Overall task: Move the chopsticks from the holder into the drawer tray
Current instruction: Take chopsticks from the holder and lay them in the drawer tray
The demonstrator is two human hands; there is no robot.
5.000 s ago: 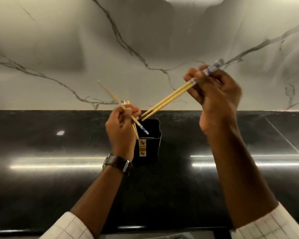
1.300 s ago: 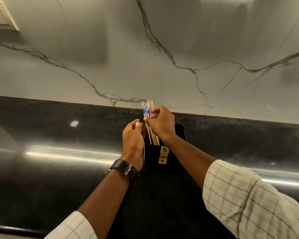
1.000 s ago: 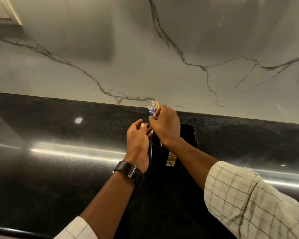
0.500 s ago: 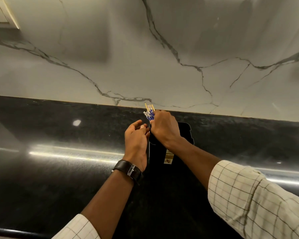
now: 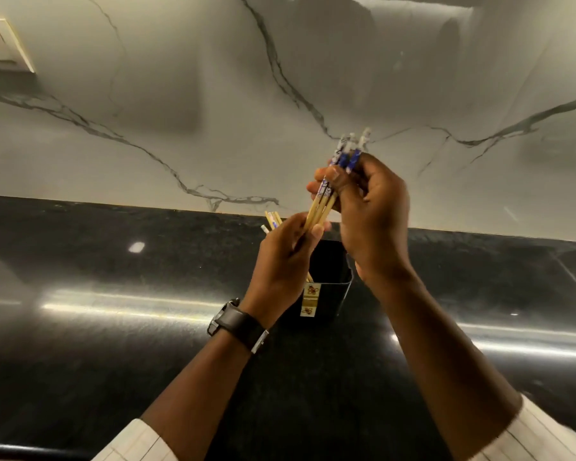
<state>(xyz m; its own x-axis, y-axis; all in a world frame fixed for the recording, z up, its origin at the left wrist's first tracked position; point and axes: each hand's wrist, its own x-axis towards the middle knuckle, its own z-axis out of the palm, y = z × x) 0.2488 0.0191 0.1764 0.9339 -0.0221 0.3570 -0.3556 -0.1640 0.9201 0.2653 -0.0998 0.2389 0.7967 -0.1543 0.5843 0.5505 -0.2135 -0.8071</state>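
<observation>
A black square holder (image 5: 330, 277) with a yellow sticker stands on the dark countertop (image 5: 80, 344) near the marble wall. My right hand (image 5: 369, 214) grips a bundle of wooden chopsticks (image 5: 323, 204) with blue-and-white patterned tops, lifted above the holder and slanting down to the left. My left hand (image 5: 283, 267) is curled around the lower part of that bundle, just over the holder's left side. A few more chopstick tops (image 5: 271, 221) poke up behind my left hand. The drawer tray is out of view.
A white marble backsplash (image 5: 180, 128) with dark veins rises behind the counter. A beige wall switch plate (image 5: 0, 44) sits at the upper left. The counter's front edge (image 5: 47, 449) runs along the bottom.
My right hand has lifted the chopstick bundle up and out of the holder. My left hand has closed around the bundle's lower part.
</observation>
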